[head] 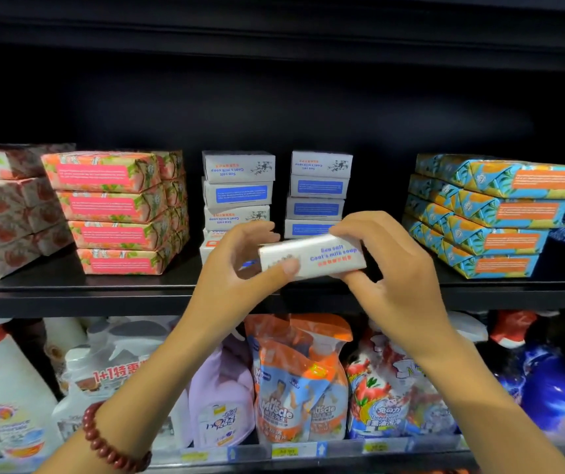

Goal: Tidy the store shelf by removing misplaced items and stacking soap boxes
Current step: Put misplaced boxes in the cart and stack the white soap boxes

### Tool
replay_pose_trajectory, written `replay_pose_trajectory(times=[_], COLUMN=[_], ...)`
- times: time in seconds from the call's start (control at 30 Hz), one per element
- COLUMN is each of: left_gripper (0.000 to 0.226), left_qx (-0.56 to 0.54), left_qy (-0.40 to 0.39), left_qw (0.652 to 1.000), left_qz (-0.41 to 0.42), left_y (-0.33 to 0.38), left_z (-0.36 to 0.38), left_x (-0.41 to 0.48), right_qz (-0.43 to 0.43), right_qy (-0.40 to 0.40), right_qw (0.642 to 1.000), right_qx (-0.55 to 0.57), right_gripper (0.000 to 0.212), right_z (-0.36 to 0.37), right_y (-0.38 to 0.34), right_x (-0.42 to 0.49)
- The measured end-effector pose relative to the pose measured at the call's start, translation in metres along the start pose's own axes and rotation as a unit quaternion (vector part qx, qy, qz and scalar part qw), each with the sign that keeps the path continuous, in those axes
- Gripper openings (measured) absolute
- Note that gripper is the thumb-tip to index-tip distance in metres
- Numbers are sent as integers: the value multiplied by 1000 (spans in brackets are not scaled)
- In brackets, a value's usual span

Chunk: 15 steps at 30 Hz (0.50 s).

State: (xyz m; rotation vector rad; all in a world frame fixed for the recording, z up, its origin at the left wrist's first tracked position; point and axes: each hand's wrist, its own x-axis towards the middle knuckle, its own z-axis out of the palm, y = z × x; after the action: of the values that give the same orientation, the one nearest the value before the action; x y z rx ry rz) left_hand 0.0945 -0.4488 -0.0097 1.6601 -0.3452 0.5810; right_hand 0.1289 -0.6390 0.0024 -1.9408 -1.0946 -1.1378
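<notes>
Held box (pixel 312 256): white card soap carton, long and rectangular, tilted slightly, right end higher, blue print "Sea salt Goat's milk soap" readable, left end blurred. Pinched at both ends in front of the shelf edge (pixel 69 297), just above it, between the two white stacks. Left hand (pixel 240 268) grip: thumb pressed on front lower left corner, fingers curled behind over the top. Right hand (pixel 390 265) grip: fingers hooked over top right end, thumb under the bottom edge; right end face of box hidden by fingers.

Left white stack (pixel 238 189): same white cartons, some upside down, lower boxes mostly hidden behind left hand, count unclear. Right white stack (pixel 318 191): four visible, bottom one partly covered by held box. Dark gap between the two stacks, open room above both up to the black shelf overhead.

Pink wrapped soaps (pixel 113 210): glossy floral paper, folded ends, four high, more rows behind. Further pale pink stack (pixel 4 206) cut off at left edge. Blue-orange wrapped soaps (pixel 499 213): four high, stepped, dark blue packs beside them cut off at right.

Lower shelf: spray bottles in orange-blue film (pixel 298 381), lilac refill pouch (pixel 223 398), white jugs left; labels mostly illegible. Red bead bracelet (pixel 110 443) on left wrist.
</notes>
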Motion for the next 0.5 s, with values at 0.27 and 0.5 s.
replay_pose_trajectory(times=[0.27,0.5], left_gripper=[66,61], left_qx=[4,179], left_qy=[-64,-44], left_qw=[998,968], left_qz=[2,170], left_y=[3,-1], left_z=[-5,-5], left_x=[2,-1], right_qz=[0,267], right_qy=[-2,-154], right_qw=[1000,929], right_qx=[17,205], right_gripper=[49,89], right_z=[5,-4], right_y=[1,0], right_x=[-9,-1])
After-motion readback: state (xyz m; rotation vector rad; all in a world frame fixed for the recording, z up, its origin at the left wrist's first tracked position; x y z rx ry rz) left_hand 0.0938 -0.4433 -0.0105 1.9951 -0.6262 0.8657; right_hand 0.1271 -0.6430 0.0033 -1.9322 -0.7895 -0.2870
